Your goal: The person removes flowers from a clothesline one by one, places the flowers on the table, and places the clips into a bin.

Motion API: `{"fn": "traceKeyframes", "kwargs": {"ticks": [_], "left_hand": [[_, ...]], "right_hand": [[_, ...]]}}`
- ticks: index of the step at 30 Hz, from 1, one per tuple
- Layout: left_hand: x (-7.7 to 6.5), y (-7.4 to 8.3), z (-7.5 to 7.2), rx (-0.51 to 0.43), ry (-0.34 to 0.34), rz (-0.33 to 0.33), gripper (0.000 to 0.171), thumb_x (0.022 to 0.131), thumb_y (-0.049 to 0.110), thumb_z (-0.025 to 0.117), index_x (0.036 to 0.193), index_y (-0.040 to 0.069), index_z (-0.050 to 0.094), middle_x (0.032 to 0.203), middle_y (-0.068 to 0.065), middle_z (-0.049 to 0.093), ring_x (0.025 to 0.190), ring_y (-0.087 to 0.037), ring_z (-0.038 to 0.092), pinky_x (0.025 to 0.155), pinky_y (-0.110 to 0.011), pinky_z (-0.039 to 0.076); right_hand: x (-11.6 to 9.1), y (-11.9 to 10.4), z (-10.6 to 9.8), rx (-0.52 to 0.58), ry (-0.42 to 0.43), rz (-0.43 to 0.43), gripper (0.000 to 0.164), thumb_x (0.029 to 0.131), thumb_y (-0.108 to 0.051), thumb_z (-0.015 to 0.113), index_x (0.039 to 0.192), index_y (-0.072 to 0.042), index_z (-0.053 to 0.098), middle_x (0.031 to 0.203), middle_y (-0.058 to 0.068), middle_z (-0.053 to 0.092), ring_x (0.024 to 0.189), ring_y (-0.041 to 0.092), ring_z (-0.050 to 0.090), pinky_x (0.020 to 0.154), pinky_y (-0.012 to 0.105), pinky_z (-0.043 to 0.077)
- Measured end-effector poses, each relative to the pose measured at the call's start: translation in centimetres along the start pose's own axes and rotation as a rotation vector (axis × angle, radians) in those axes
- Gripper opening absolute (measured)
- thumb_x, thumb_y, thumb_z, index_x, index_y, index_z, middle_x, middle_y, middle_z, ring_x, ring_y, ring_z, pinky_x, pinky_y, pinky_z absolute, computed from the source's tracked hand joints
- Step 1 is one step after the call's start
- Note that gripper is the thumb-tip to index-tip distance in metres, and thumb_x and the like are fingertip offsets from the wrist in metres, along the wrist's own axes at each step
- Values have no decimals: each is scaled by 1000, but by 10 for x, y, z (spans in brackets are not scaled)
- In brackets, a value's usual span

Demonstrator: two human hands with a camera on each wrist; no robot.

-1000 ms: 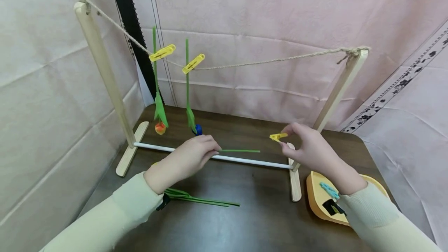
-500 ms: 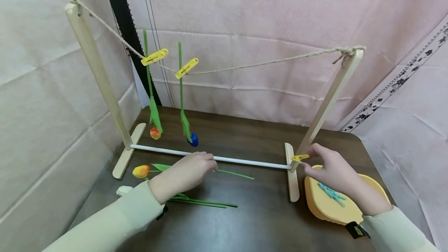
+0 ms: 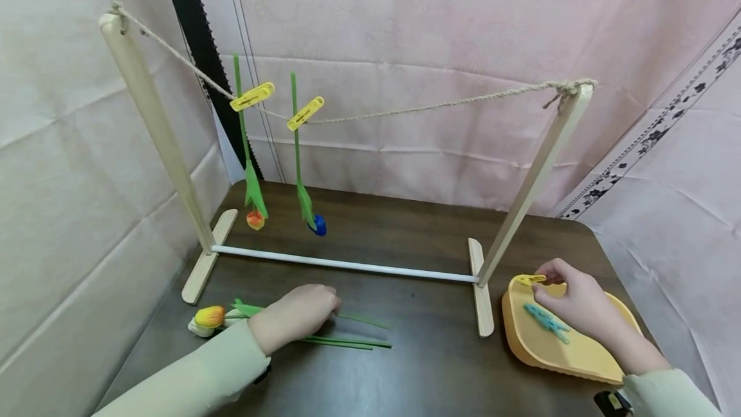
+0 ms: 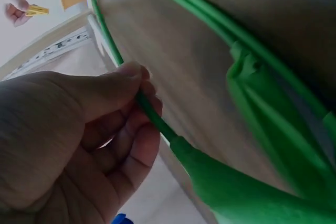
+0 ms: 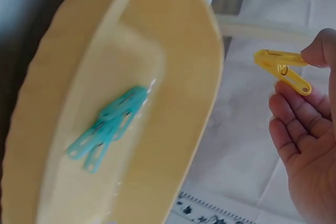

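My left hand (image 3: 298, 317) pinches the green stem of an artificial yellow-orange tulip (image 3: 210, 316) between thumb and fingers, low over the table. Under and beside it lie other tulips; one white bloom (image 3: 199, 328) shows, and the left hand and sleeve hide part of them. My right hand (image 3: 579, 304) holds a yellow clothespin (image 5: 283, 57) by its two handles, above the yellow tray's left part. Inside the tray (image 3: 519, 340) lie turquoise clothespins (image 5: 107, 127). From the rope (image 3: 428, 107) hang an orange tulip (image 3: 255, 219) and a blue tulip (image 3: 318, 225), upside down, each clipped by a yellow clothespin.
A wooden frame holds the rope between its left post (image 3: 153, 127) and right post (image 3: 535, 182). A white rod (image 3: 347, 265) joins the feet low across the brown table (image 3: 428, 365). Pale cloth (image 3: 440, 18) stands behind and at both sides.
My left hand has lowered the yellow-orange tulip from over the rod toward the other tulips in front. My right hand has carried the yellow clothespin right and down to the tray.
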State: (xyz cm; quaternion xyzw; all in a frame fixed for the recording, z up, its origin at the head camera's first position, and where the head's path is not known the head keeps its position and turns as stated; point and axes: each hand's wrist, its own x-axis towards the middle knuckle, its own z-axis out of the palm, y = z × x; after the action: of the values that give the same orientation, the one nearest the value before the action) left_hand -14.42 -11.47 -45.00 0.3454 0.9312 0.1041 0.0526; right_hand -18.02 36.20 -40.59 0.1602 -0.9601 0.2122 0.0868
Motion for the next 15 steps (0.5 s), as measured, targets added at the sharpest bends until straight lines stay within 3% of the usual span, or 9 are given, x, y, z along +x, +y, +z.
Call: {"fn": "traceKeyframes", "kwargs": {"ticks": [6,9,15], "left_hand": [[-4,-2,8,-25,-18,-24,33,86,3,67,62,16,49,63,7,38,58,-9,29,54,-26,31],[-5,-3,10,-35,-13,-17,30,85,2,67,63,15,52,63,8,39,57,-8,32,53,-26,33],[-6,-2,18,-19,10,4,26,82,4,69,64,15,55,63,9,42,55,-8,38,52,-25,37]], "right_hand": [[-1,15,2,-5,-1,31,23,84,-19,73,102,-11,62,91,2,66,87,29,63,74,44,48],[-3,20,4,7,-41,67,26,86,-21,72,106,-7,61,93,5,67,89,31,63,76,50,47],[-7,27,6,8,-113,133,25,88,-24,69,105,-8,60,96,8,66,92,32,63,74,48,48]]}}
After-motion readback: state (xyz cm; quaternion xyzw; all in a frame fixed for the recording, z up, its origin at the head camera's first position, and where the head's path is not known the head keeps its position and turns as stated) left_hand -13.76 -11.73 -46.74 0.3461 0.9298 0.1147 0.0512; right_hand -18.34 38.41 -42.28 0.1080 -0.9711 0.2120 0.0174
